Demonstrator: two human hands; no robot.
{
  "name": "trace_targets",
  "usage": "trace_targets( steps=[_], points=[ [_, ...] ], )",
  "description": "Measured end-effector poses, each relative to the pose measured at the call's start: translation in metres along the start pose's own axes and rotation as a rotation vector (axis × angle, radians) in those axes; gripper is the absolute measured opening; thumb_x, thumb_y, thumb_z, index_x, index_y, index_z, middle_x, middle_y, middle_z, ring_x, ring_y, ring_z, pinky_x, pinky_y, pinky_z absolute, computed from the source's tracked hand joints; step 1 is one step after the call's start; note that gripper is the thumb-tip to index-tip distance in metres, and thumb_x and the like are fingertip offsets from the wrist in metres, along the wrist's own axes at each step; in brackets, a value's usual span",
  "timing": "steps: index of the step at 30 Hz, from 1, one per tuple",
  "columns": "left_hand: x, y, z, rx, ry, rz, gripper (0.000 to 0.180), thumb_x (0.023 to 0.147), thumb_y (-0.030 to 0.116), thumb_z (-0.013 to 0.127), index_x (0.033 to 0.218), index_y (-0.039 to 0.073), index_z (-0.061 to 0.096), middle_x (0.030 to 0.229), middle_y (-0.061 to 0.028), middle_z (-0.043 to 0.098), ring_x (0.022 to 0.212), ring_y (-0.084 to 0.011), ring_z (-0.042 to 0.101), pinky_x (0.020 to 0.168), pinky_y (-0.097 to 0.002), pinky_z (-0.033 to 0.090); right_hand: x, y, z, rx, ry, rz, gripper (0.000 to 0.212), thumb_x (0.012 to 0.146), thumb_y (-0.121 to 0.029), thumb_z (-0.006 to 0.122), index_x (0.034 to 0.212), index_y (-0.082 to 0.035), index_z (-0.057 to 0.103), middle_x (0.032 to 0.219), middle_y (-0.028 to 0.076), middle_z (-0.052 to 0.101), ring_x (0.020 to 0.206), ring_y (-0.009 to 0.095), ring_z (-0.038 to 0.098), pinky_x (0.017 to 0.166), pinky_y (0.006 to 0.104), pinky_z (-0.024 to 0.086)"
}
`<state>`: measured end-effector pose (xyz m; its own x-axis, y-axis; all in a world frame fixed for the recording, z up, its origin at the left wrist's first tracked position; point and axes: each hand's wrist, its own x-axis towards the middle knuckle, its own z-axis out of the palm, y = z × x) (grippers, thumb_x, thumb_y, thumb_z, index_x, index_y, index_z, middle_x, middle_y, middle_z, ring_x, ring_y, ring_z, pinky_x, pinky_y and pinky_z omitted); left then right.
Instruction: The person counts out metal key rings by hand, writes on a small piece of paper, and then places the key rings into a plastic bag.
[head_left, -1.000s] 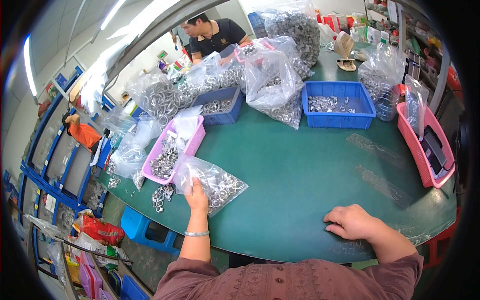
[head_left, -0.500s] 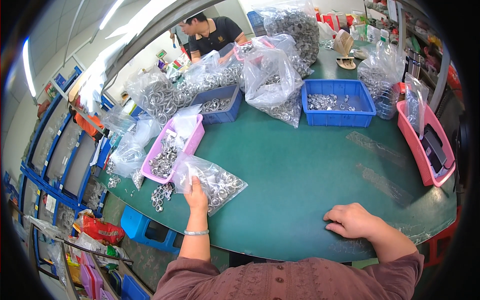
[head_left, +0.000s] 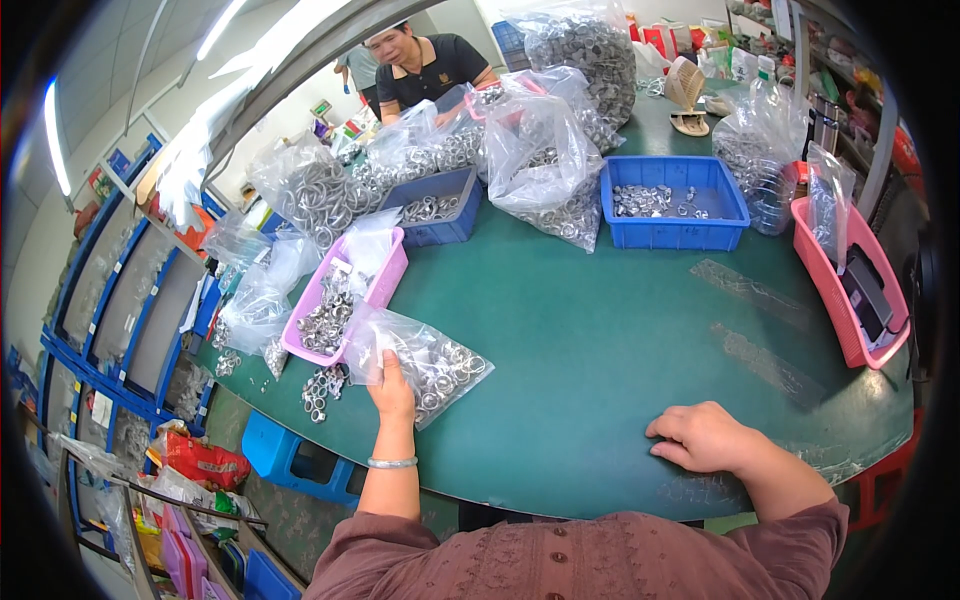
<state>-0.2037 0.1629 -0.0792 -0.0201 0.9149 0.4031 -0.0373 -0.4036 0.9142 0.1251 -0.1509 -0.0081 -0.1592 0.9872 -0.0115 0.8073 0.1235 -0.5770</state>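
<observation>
My left hand (head_left: pixel 391 388) is closed on the gathered mouth of a clear plastic bag (head_left: pixel 440 372), with the thumb on top. Several silvery metal rings show through the plastic. The bag lies on the green table against the near end of a pink basket (head_left: pixel 393 268), which holds more rings and clear plastic. Just left of my wrist, a small pile of loose rings (head_left: pixel 321 392) sits on the tabletop. My right hand (head_left: pixel 700 437) rests on the table near its front edge, fingers curled in loosely, with nothing showing in them.
Two blue bins (head_left: pixel 676 233) with metal pieces stand farther back, beside big clear bags of rings (head_left: pixel 545 185). A pink basket (head_left: pixel 850 290) with a dark device stands at right. Across the table sits a person (head_left: pixel 430 75). A blue stool (head_left: pixel 290 465) is below the left edge.
The person across the table has turned their head toward my side. My hands, the bag and the baskets stay where they were; the view has shifted only slightly.
</observation>
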Motion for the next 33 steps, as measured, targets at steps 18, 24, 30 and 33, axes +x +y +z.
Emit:
trace_targets(
  steps=[18, 24, 30, 33],
  points=[
    [-0.002, 0.009, 0.002, 0.078, 0.021, 0.013, 0.039, 0.096, 0.025, 0.05, 0.12, -0.007, 0.052, 0.116, -0.0104, 0.057, 0.105, -0.0182, 0.052, 0.091, -0.0302, 0.04, 0.0, 0.002, 0.002, -0.003, 0.037, -0.04, 0.02, 0.081, -0.021, 0.063, 0.096, -0.008, 0.063, 0.086, 0.009, 0.064, 0.072, 0.03, 0.061, 0.062, 0.0386, 0.049],
    [0.0, 0.002, 0.0, 0.023, 0.015, 0.092, 0.035, 0.096, 0.02, 0.05, 0.118, -0.006, 0.052, 0.113, -0.0111, 0.057, 0.102, -0.0197, 0.053, 0.09, -0.0314, 0.041, 0.0, 0.002, 0.002, -0.005, 0.043, -0.046, 0.02, 0.081, -0.021, 0.063, 0.096, -0.008, 0.063, 0.085, 0.009, 0.064, 0.072, 0.029, 0.062, 0.062, 0.0382, 0.049],
    [0.001, -0.004, -0.001, 0.034, 0.003, 0.072, 0.034, 0.096, 0.02, 0.05, 0.117, -0.006, 0.053, 0.114, -0.0112, 0.057, 0.103, -0.0198, 0.052, 0.09, -0.0317, 0.04, 0.0, 0.002, 0.002, -0.004, 0.037, -0.035, 0.02, 0.081, -0.021, 0.063, 0.097, -0.008, 0.063, 0.086, 0.009, 0.064, 0.072, 0.029, 0.062, 0.062, 0.0383, 0.049],
    [0.002, -0.006, -0.002, 0.072, 0.02, 0.08, 0.033, 0.096, 0.019, 0.05, 0.116, -0.007, 0.053, 0.113, -0.0112, 0.057, 0.102, -0.0196, 0.053, 0.09, -0.0315, 0.041, 0.0, 0.0, 0.0, 0.005, 0.021, -0.022, 0.02, 0.083, -0.022, 0.061, 0.097, -0.008, 0.063, 0.087, 0.009, 0.064, 0.075, 0.03, 0.062, 0.064, 0.0393, 0.049]
  ],
)
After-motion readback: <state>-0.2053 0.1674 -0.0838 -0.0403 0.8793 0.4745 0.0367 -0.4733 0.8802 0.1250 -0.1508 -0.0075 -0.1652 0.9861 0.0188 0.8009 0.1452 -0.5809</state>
